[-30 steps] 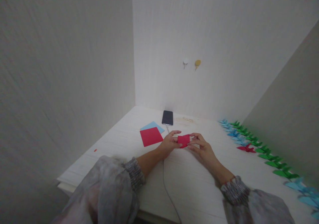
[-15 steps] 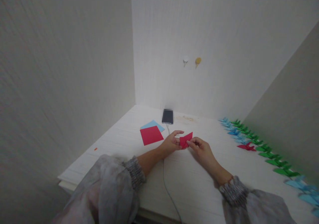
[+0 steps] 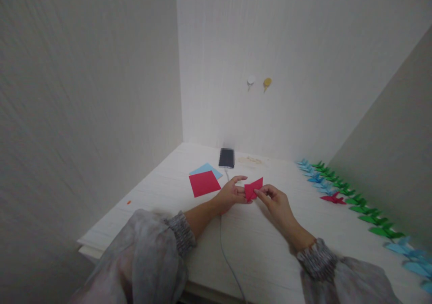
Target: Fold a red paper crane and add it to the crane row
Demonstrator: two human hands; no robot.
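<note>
A small piece of folded red paper (image 3: 250, 189) was held just above a white tabletop (image 3: 263, 250), between two bare hands. Its right side was pinched between the thumb and fingers of the right hand (image 3: 270, 193). The left hand (image 3: 232, 193) was placed at its other side with the fingers spread, the uppermost extended clear of the paper; whether the lower corner was also gripped there could not be told. Both forearms were covered by loose grey sleeves (image 3: 151, 250), gathered at the wrists.

Beside the left hand, a flat red sheet (image 3: 204, 184) was laid partly over a light blue sheet (image 3: 208, 167). Behind them, a dark phone (image 3: 226, 158) was set near the wall (image 3: 219, 61), with a pale cable (image 3: 227, 254) run toward the front edge and partly hidden by the left hand. Along the right side, green paper birds (image 3: 369, 218) were lined up, flanked by blue paper birds (image 3: 316, 179) and a single red paper bird (image 3: 333, 198). An orange scrap (image 3: 128, 202) was seen at far left. On the wall, a white hook (image 3: 250, 80) and a yellow hook (image 3: 267, 83) were mounted side by side.
</note>
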